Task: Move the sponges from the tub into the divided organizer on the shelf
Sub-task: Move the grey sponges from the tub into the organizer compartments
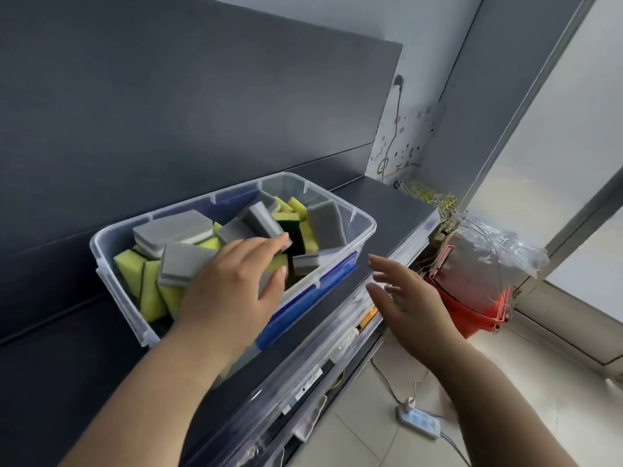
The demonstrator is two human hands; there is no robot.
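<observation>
The dark grey back panel [168,112] stood behind a dark shelf [387,203] of the same finish. A tiled floor [364,443] lay below and to the right.

A clear plastic tub [371,224] with a blue latch [303,315] on its near long side rested on the shelf, set at an angle to the shelf edge. A red bucket [472,298] covered with clear film stood on the floor beyond the shelf end.

The tub held the sponges in a loose pile: grey sponges [172,230] on top and yellow sponges [150,288] beneath and along the left end, several on edge.

The left hand [232,291] reached over the near wall into the tub. Its fingers were extended, thumb apart, lying on the pile near the middle. Contact under the palm was hidden.

The right hand [404,298] hung in the air just right of the tub, above the shelf front edge, fingers spread and holding nothing.

A white power strip [419,423] lay on the floor.
</observation>
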